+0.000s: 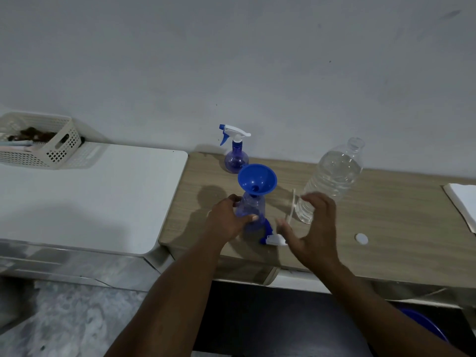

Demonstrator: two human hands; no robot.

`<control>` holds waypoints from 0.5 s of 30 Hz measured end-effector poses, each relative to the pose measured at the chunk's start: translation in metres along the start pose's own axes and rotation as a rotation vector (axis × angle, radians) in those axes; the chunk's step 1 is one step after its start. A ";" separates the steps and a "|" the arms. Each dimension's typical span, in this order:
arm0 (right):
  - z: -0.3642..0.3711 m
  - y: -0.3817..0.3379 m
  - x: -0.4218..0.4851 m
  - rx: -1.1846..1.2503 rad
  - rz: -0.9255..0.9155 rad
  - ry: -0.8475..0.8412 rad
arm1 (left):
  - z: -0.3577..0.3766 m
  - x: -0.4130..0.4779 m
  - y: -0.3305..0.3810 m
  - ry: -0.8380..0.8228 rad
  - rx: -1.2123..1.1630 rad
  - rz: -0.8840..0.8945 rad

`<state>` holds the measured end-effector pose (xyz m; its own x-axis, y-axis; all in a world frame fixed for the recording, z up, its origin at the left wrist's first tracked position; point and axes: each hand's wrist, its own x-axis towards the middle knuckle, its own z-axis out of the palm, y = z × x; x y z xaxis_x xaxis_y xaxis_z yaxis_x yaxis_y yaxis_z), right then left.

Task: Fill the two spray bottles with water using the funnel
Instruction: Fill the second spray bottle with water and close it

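Note:
A blue funnel (257,179) sits in the neck of an uncapped translucent blue spray bottle (251,211) on the wooden table (386,228). My left hand (228,219) grips that bottle's body from the left. Its removed spray head with tube (277,238) lies on the table just to the right. My right hand (315,228) is open, fingers spread, beside the base of a clear, uncapped water bottle (332,176); it is motion-blurred and holds nothing I can see. A second spray bottle (235,153), with its trigger head on, stands at the back by the wall.
A white bottle cap (361,238) lies on the table to the right. White paper (463,204) rests at the right edge. A white surface (103,197) adjoins on the left, bearing a perforated basket (38,140). The wall runs directly behind.

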<state>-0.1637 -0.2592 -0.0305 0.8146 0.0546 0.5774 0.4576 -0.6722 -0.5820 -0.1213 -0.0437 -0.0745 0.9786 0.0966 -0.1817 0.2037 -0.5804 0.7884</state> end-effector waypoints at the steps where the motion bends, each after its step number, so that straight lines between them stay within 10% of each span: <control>1: 0.003 -0.011 0.015 -0.030 -0.075 -0.055 | 0.000 0.000 0.001 0.001 0.025 0.006; 9: 0.030 -0.071 0.134 -0.617 -0.285 -0.870 | 0.000 -0.004 0.001 -0.003 -0.037 0.000; 15: 0.034 -0.083 0.175 -0.608 -0.209 -1.056 | -0.011 -0.005 -0.003 -0.015 -0.007 -0.005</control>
<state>-0.0467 -0.1691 0.0996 0.7631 0.5816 -0.2819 0.6036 -0.7972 -0.0108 -0.1263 -0.0337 -0.0702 0.9770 0.0875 -0.1946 0.2091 -0.5741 0.7916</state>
